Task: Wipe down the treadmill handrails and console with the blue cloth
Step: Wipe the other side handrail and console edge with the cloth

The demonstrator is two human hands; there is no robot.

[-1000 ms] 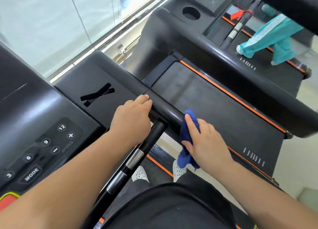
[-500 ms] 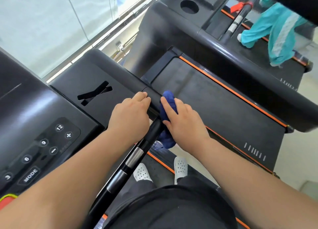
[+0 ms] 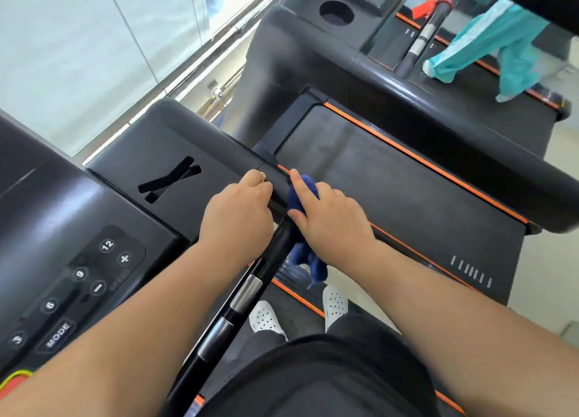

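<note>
Right hand (image 3: pixel 332 225) pressed blue cloth (image 3: pixel 302 194) on handrail (image 3: pixel 275 181), grip closed; left hand (image 3: pixel 236 219) gripped rail; console (image 3: pixel 78 278) judged unwiped.

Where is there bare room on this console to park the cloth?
The flat panel between the X-shaped slot and the handrail is bare. It is crowded at the rail junction, where the left hand and the right hand with the blue cloth meet.
</note>
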